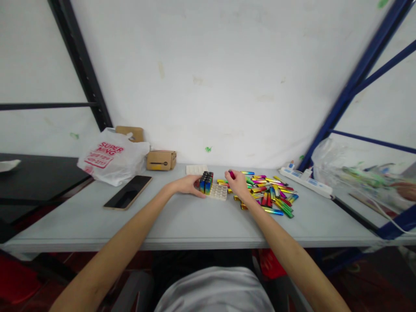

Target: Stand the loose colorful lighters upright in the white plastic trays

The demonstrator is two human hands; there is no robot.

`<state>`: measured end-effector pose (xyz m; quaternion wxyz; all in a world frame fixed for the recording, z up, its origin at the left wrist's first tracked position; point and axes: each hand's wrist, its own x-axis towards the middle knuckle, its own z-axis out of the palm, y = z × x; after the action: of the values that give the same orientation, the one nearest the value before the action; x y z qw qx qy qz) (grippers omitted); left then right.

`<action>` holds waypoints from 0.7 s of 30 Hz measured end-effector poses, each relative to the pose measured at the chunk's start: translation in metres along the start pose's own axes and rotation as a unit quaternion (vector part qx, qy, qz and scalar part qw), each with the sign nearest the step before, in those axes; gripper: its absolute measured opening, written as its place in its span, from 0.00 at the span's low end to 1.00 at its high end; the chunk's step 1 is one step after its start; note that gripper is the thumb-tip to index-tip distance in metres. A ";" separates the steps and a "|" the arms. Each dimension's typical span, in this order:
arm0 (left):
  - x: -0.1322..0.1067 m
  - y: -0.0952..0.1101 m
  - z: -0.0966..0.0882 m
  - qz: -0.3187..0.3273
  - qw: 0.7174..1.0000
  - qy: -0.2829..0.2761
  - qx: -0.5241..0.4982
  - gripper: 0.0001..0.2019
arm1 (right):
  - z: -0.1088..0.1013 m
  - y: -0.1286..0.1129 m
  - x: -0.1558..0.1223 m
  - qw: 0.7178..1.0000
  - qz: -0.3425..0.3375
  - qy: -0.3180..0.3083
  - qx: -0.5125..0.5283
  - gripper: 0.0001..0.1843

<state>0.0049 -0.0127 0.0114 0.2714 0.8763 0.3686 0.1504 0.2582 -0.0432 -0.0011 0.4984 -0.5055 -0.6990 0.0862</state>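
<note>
A pale plastic tray (218, 192) with rows of round-edged cells lies on the table. Upright in its left part stand several lighters (206, 183) with black tops and shiny blue-to-yellow bodies. My left hand (188, 185) curves round this group from the left, thumb in front and fingers behind, steadying the tray. Above the tray's right side, my right hand (238, 184) is closed on a dark magenta lighter (232, 174), its end poking out above the fingers. Right of that hand spreads a loose pile of shiny, many-coloured lighter-like tubes (268, 197).
A second pale tray (196, 169) lies by the wall. On the left are a phone (128, 192), a white plastic bag (113, 156) and a small cardboard box (161, 160). A white power strip (305, 182) lies at the right. Blue shelving (344, 95) rises there.
</note>
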 end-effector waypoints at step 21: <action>0.002 -0.008 -0.003 0.000 1.000 -0.024 0.003 0.35 | 0.002 -0.004 -0.003 0.996 -0.052 -0.064 -0.043 0.22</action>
<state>0.0005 -0.0060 0.0090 0.2777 0.8805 0.3622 0.1283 0.2538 -0.0468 -0.0018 0.4347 -0.4824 -0.7579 0.0622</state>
